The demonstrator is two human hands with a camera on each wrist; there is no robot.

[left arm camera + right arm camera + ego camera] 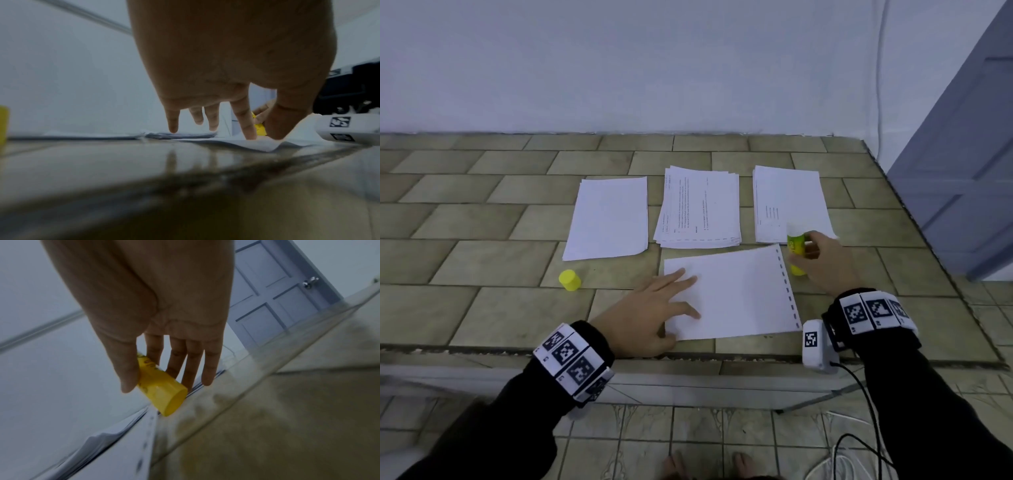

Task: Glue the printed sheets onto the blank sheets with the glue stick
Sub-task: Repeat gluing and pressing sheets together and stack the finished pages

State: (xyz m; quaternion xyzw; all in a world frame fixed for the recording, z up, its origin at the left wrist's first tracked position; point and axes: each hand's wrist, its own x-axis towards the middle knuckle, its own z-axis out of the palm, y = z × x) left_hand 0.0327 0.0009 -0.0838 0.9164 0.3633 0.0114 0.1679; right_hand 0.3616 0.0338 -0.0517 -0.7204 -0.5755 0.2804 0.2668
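A plain white wall [654, 65] rises behind the tan tiled counter [482, 219]; a grey-blue panelled door [962, 164] stands right, patterned floor tiles [705, 435] below.

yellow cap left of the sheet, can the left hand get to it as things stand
Probably yes. The yellow cap stands alone on the tiled table, just left of the left hand, with nothing between them. But that hand is pressing down the sheet, so it would have to let go first.

Left hand [654, 308] flat, fingers spread, right hand [825, 263] reaching forward, fingers pinching
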